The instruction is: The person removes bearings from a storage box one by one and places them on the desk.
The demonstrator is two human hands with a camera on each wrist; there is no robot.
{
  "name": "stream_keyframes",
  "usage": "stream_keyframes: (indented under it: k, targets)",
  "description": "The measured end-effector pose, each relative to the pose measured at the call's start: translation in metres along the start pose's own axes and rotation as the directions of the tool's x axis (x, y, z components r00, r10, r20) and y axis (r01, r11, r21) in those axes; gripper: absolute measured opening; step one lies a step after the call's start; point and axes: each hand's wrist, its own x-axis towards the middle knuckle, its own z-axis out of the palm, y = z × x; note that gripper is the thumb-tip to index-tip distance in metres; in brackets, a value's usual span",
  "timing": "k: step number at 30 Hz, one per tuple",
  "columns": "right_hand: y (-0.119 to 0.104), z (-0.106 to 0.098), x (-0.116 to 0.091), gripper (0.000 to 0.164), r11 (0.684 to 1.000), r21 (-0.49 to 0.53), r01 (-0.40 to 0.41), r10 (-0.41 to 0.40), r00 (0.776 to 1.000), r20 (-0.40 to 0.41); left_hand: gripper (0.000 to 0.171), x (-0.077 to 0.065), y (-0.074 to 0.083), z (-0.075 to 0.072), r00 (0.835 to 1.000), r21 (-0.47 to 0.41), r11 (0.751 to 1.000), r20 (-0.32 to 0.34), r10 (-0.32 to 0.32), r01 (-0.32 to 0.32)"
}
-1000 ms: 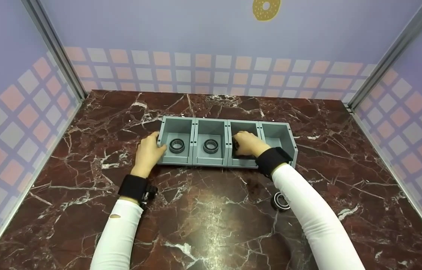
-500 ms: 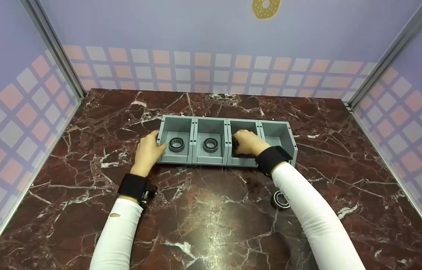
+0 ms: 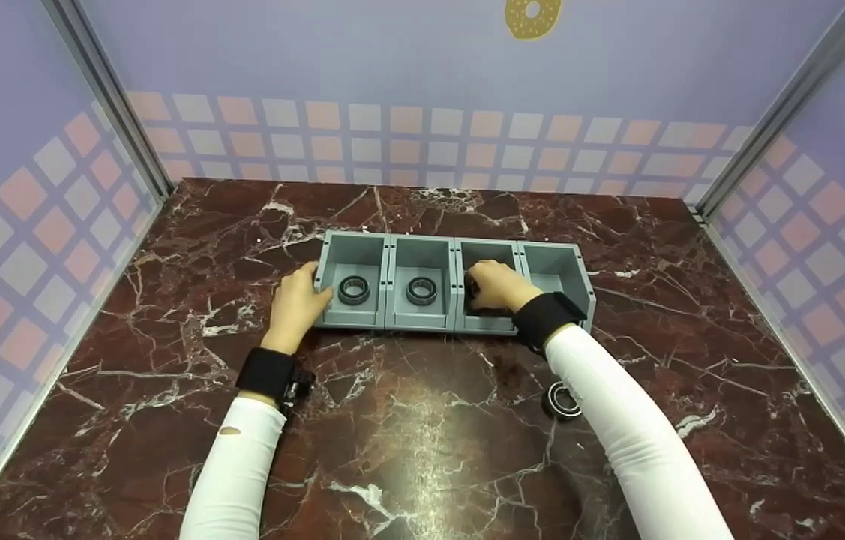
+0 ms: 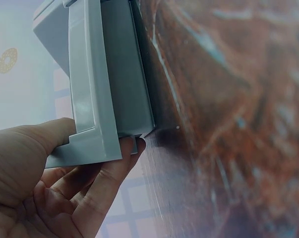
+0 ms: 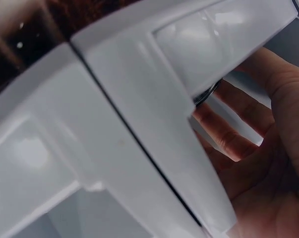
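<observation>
Four joined grey storage bins stand in a row on the table. My left hand grips the side wall of the leftmost bin; in the left wrist view the thumb lies on one side of the grey wall and the fingers on the other. Reaching into the third bin, my right hand holds a dark ball bearing that it mostly covers. Only a sliver of the bearing shows beyond the bin's front in the right wrist view. One bearing lies flat in the first bin, another in the second.
A further bearing rests on the dark red marbled table, partly behind the right sleeve. The rightmost bin is partly covered by the right wrist strap. Tiled panels wall the table at the back and sides.
</observation>
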Motion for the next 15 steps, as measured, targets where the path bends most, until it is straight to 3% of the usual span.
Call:
stream_keyframes:
  k: [7,15]
  targets:
    - [0.001,-0.004,-0.002,0.019,0.999,0.004,0.043,-0.043,0.999,-0.033,0.049,0.001,0.0,0.001,1.0,0.001,1.0,-0.008,0.008,-0.008]
    - [-0.001,-0.014,-0.004,0.036,0.999,0.027,0.042,-0.041,0.999,-0.009,0.049,0.0,0.0,0.002,1.0,-0.007,1.0,-0.009,0.013,-0.013]
